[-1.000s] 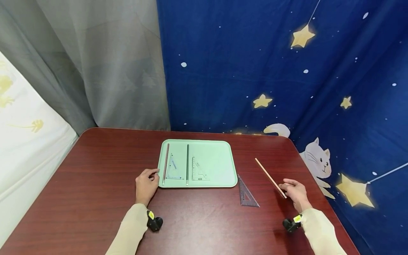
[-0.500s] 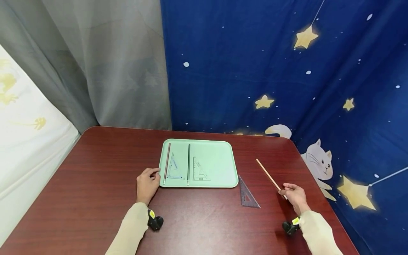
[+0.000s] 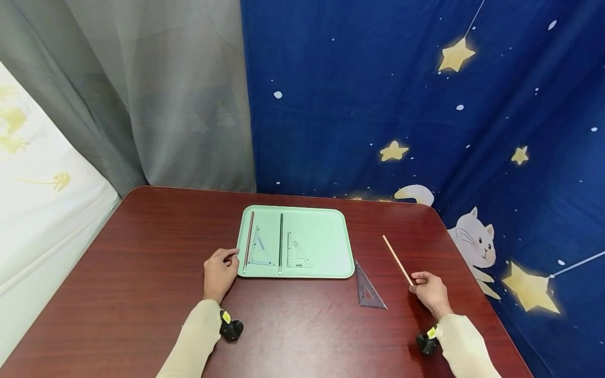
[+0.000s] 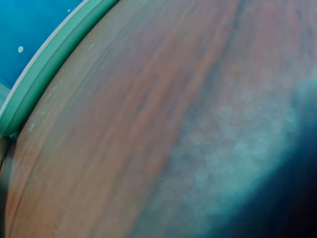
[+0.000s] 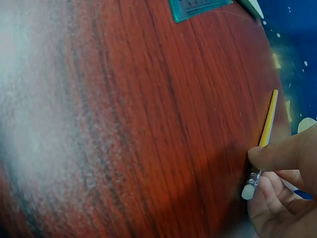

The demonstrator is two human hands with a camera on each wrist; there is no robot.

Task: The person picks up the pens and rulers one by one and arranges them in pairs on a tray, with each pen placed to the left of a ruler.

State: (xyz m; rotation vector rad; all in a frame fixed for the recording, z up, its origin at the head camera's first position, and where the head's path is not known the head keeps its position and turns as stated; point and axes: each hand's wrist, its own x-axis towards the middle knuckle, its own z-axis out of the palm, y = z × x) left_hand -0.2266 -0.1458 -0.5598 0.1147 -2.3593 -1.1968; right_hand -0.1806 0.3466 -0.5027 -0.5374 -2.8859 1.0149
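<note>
In the head view my right hand (image 3: 431, 294) pinches a light wooden pencil (image 3: 396, 258) near its lower end, over the right part of the table. The right wrist view shows thumb and fingers around the pencil (image 5: 269, 119), just above its metal band and white eraser. My left hand (image 3: 220, 274) rests at the left edge of a mint green tray (image 3: 326, 241), fingertips at the rim. On that tray lie a red pencil (image 3: 248, 241), a clear set square (image 3: 259, 252), a dark pencil (image 3: 281, 244) and a second clear set square (image 3: 295, 254), in a row.
A greyish see-through set square (image 3: 368, 291) lies on the dark red wooden table (image 3: 302, 325), between the tray and my right hand. Behind the table hang a grey curtain (image 3: 189, 105) and a blue star-patterned one (image 3: 331, 131).
My right hand has closed thumb and fingers on the pencil's lower end and shifted slightly left with it. The left hand stays at the tray; the view has shifted a little.
</note>
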